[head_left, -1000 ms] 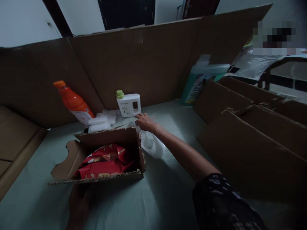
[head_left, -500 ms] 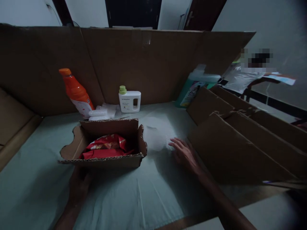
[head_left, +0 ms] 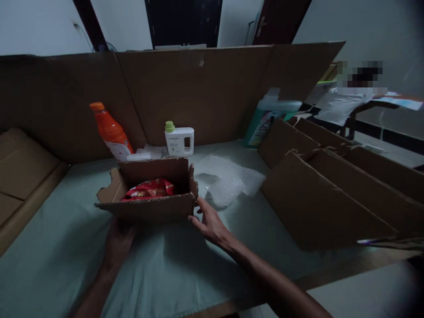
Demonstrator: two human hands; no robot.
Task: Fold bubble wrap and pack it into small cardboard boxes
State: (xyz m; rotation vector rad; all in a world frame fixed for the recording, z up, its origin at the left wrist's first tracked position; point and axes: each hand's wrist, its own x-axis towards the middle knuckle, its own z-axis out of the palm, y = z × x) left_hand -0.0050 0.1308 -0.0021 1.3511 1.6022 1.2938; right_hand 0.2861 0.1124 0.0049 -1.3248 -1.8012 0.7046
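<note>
An open-topped cardboard box (head_left: 159,211) with rough-cut edges stands on the green cloth in front of me. Inside it lies a shiny red packet (head_left: 150,189), partly hidden by the front wall. My left hand (head_left: 119,238) is at the bottom of the box's front side, its fingertips hidden under or behind the wall. At the right front corner, my right hand (head_left: 212,223) has its thumb near the front face and its fingers against the right side. Crumpled bubble wrap (head_left: 228,179) lies just right of the box.
Behind the box are an orange bottle (head_left: 112,132), more bubble wrap (head_left: 149,152) and a white jug with a green cap (head_left: 179,141). A teal bottle (head_left: 260,126) leans by a cardboard divider box (head_left: 324,203) at right. Cardboard panels (head_left: 198,92) wall the back. A person (head_left: 344,104) sits beyond.
My right hand has moved left from the bubble wrap to the box's right front corner. The box has shifted slightly away, with my left hand still at its front. The view has shifted a little.
</note>
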